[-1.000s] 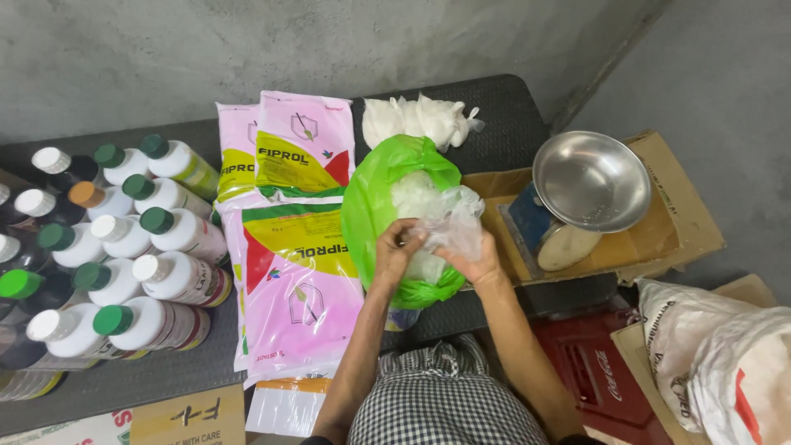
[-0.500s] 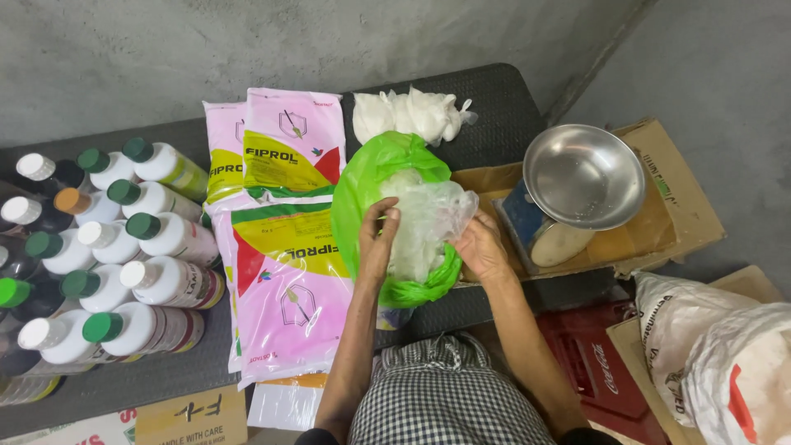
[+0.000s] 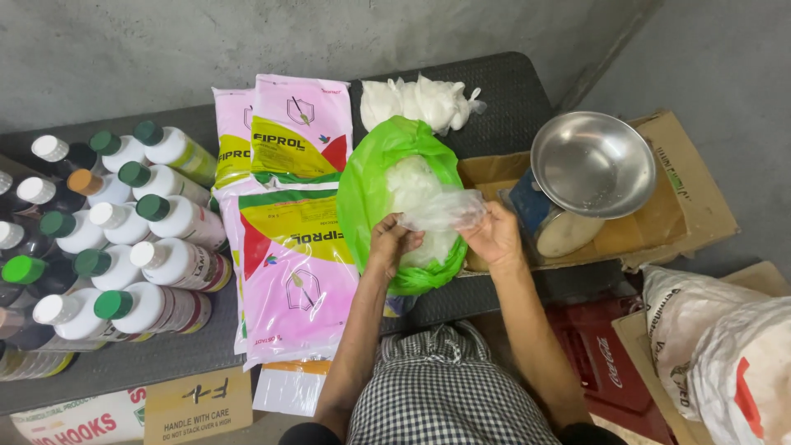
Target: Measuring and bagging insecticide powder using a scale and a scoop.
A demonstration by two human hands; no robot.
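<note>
Hands meet over a glossy green plastic bag [image 3: 362,185] that lies open on the dark ribbed table [image 3: 511,82]. The left hand [image 3: 392,244] and the right hand [image 3: 494,235] each pinch an end of a small clear crinkled plastic bag [image 3: 441,210], stretched thin and filmy between them, fingers closed on its edges. Beneath that small bag, inside the green one, sits a heap of white powdery material [image 3: 408,177], partly veiled by more clear film.

Beyond the fingertips, a cluster of small tied white packets [image 3: 416,100] rests on the table. Just right of the right hand stands a round shiny steel bowl [image 3: 592,163] atop a blue weighing scale [image 3: 535,216], both on flattened brown cardboard [image 3: 684,198]. Left of the left hand lie flat pink, yellow and green printed pouches [image 3: 292,247], smooth and overlapping; further left, white plastic bottles with green, white and orange caps [image 3: 124,239] lie crowded on their sides.
</note>
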